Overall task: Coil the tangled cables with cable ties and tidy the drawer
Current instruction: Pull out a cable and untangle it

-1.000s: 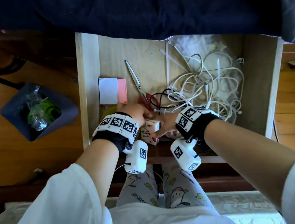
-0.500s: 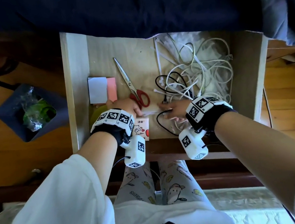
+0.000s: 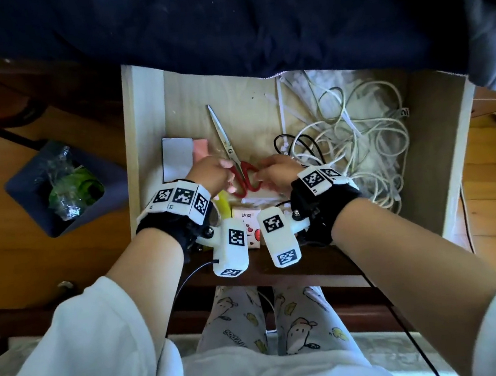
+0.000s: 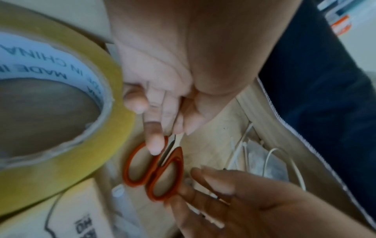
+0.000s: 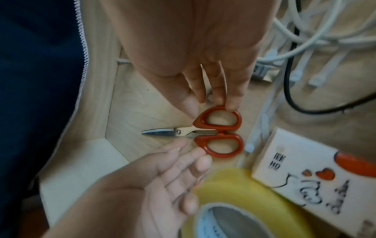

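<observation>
Flat in the drawer (image 3: 145,113), the red-handled scissors (image 3: 240,170) lie blades closed, tips toward 11 o'clock, loops toward 5. Left hand (image 3: 209,173) and right hand (image 3: 275,170) flank the loops, fingers (image 5: 231,103) loosely extended, touching them.

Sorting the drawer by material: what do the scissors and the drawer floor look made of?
Scissors: blades look like bright polished steel, judging by the grey sheen; handle loops look like smooth orange-red moulded plastic. Drawer: floor looks like pale unfinished plywood or veneer, with faint grain and a matte surface; which of the two is unclear.
</observation>
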Motion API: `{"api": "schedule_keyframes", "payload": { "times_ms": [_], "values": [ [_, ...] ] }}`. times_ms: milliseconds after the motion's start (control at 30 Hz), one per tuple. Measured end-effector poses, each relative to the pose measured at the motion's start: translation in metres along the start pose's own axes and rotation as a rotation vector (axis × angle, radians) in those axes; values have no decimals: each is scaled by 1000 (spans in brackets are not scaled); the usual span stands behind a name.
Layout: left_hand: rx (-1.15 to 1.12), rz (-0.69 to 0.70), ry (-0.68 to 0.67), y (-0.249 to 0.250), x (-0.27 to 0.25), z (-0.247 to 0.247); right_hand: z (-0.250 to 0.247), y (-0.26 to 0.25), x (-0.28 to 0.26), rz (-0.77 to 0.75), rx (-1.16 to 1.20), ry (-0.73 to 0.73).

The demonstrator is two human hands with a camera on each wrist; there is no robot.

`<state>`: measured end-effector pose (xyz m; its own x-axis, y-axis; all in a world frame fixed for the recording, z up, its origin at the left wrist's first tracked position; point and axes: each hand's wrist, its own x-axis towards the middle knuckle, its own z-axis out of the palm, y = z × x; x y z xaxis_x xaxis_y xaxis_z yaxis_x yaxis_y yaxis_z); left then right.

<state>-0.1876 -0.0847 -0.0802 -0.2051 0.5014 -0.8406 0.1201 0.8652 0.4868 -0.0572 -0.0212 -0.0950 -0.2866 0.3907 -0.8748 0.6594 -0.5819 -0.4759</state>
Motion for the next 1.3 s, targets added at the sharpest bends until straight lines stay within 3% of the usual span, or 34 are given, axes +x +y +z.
{"api": "schedule_keyframes", "payload": {
  "times_ms": [133, 200, 367, 567, 733, 867, 1000, 1100, 1167, 1300],
  "values": [
    [-144, 86, 117, -2, -3, -6, 6, -13, -8, 5, 382, -26],
    [-249, 127, 189, 0, -7, -8, 3, -21, -13, -35, 402, -68],
    [-368, 137, 116, 15, -21, -2, -35, -25, -42, -156, 425, -111],
    [-326, 170, 6, 33, -39, 36, -116, 20, -82, -295, 431, 178],
    [-225, 85, -81, 29, -38, 79, -144, 69, -88, -195, 341, 237],
    [-313, -2, -126, 36, -30, 112, -136, 90, -82, -145, 157, 225],
    [-291, 26, -236, 46, -31, 134, -130, 97, -72, -175, -80, 195],
    [-86, 88, -280, 43, -29, 136, -130, 98, -68, -142, -301, 94],
    [24, 147, -254, 45, -30, 129, -133, 95, -70, -154, -351, 156],
    [25, 226, -76, 44, -32, 102, -143, 83, -71, -219, -174, 233]
  ]
}}
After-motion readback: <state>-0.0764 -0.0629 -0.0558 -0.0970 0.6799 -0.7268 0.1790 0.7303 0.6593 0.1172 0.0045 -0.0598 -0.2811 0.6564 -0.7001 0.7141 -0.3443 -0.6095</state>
